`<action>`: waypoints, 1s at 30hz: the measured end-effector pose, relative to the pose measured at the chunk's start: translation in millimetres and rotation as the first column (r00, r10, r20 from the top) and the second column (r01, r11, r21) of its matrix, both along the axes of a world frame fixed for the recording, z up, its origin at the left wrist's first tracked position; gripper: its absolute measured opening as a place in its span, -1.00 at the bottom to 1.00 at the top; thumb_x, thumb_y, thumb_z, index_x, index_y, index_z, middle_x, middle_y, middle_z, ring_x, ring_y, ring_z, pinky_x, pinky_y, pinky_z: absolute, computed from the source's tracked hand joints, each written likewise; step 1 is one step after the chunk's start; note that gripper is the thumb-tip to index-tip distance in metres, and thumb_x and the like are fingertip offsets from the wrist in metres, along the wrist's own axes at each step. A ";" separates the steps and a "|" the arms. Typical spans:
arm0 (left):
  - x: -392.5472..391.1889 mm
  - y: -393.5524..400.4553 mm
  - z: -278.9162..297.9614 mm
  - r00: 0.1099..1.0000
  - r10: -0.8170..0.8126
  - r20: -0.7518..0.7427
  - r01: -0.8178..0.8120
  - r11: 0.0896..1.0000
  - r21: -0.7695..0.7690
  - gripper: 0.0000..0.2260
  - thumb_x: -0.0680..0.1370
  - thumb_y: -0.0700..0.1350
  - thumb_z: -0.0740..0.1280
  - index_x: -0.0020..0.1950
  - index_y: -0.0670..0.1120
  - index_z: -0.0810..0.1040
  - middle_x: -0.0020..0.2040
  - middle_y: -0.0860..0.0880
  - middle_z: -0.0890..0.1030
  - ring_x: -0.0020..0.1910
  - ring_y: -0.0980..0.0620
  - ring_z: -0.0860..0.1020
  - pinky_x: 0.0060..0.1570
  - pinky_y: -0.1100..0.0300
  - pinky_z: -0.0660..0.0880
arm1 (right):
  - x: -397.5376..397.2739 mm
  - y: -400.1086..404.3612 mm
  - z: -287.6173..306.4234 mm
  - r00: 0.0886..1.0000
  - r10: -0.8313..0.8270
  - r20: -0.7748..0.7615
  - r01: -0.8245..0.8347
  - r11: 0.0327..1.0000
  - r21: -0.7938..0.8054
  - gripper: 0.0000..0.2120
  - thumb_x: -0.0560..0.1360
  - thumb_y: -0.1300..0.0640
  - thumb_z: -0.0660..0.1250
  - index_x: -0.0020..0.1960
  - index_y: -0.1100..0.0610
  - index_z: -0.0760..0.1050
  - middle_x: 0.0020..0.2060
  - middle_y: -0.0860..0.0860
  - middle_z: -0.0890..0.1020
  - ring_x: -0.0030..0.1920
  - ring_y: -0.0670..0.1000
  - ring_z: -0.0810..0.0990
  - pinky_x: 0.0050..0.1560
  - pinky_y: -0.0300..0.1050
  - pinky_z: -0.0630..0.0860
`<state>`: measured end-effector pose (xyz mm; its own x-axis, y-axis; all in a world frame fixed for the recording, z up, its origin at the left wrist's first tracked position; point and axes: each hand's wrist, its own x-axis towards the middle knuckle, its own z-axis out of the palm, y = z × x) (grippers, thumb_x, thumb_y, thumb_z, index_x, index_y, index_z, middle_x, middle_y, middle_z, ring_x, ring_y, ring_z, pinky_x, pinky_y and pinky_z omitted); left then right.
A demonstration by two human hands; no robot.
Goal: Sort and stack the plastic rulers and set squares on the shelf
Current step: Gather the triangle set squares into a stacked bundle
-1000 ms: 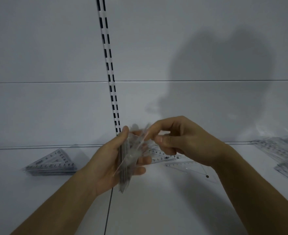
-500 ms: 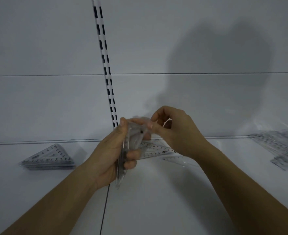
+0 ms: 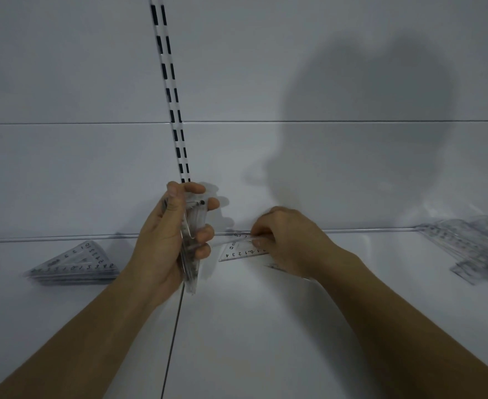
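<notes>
Left hand: fingers curled round one upright bundle of clear set squares.
Right hand: fingertips pinch one set square lying on the shelf.
Shelf piles: two, left stack, right heap.

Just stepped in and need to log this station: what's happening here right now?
A person is sorting clear plastic set squares on a white shelf. The left hand grips a bundle of them held on edge, while the right hand pinches a single set square lying flat on the shelf. A finished stack of set squares sits to the left; a loose, unsorted pile lies at far right.
</notes>
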<state>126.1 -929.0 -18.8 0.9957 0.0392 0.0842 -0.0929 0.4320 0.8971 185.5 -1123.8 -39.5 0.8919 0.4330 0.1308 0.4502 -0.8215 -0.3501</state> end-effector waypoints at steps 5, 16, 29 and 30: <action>0.0 1.4 0.7 1.000 0.014 -0.007 -0.014 1.000 -0.015 -0.63 0.47 0.26 0.21 0.01 0.01 0.57 -0.01 -0.08 0.65 -0.48 0.07 0.37 -0.57 0.28 0.33 | 6.1 -5.3 -2.1 0.999 -0.008 0.042 0.002 0.989 0.150 -0.80 0.58 0.25 0.30 0.11 0.08 0.65 -0.03 0.02 0.67 -0.04 -0.02 0.61 0.01 -0.23 0.50; 1.5 4.3 3.6 0.989 0.014 -0.147 -0.012 1.000 0.015 -0.57 0.51 0.30 0.18 0.07 0.00 0.59 0.00 -0.08 0.69 -0.46 0.04 0.48 -0.54 0.24 0.43 | -6.4 -18.0 49.8 0.994 0.036 -0.107 0.087 0.367 0.926 -0.95 0.55 0.22 0.41 -0.04 0.17 0.64 -0.27 0.07 0.69 -0.40 -0.12 0.46 -0.32 -0.16 0.34; 6.2 1.6 -1.1 0.898 -0.180 -0.401 0.216 0.975 0.047 -0.38 0.46 0.35 0.22 0.20 -0.12 0.67 -0.17 -0.11 0.73 -0.39 0.00 0.67 -0.49 0.22 0.57 | -16.7 -4.6 41.5 0.929 0.370 -0.012 -0.191 0.507 0.840 -0.83 0.49 0.55 0.30 -0.10 0.33 0.56 -0.04 0.14 0.73 0.01 0.06 0.71 0.05 -0.13 0.61; 9.8 3.8 -1.7 0.897 -0.178 -0.405 0.212 0.976 0.041 -0.32 0.42 0.35 0.22 0.25 -0.16 0.62 -0.26 -0.10 0.71 -0.44 0.01 0.65 -0.51 0.23 0.55 | -15.9 -3.1 39.6 0.934 0.358 -0.024 -0.183 0.532 0.826 -0.85 0.48 0.55 0.32 -0.12 0.35 0.57 -0.03 0.12 0.73 0.03 0.03 0.71 0.07 -0.14 0.61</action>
